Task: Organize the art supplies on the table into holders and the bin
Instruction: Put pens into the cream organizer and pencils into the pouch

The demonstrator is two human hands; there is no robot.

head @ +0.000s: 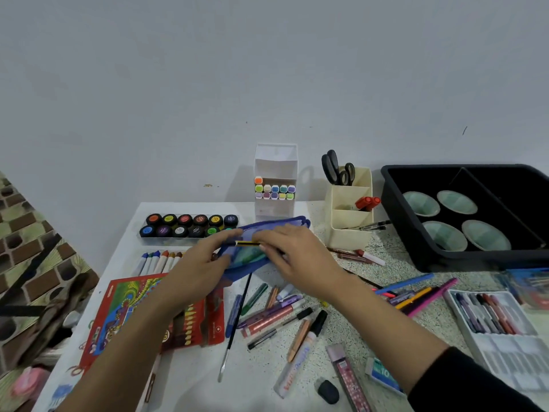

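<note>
A blue mesh pencil pouch (276,226) lies mid-table, its mouth held apart. My left hand (205,263) grips the pouch's near left edge. My right hand (292,254) pinches a yellow-and-black pencil (247,243) at the pouch's opening. Green pens show through the mesh. Loose markers and pens (276,315) lie scattered in front of me, with a thin black paintbrush (236,319) among them. A cream desk holder (350,217) with scissors and red markers stands behind the pouch on the right. A black bin (398,209) sits at the far right.
A paint pot set (190,226) and a white marker box (275,185) stand at the back. A row of markers (159,261) and a red crayon box (142,310) lie at left. A white pen tray (493,319), an eraser (328,392) and a lead case (347,373) lie at right.
</note>
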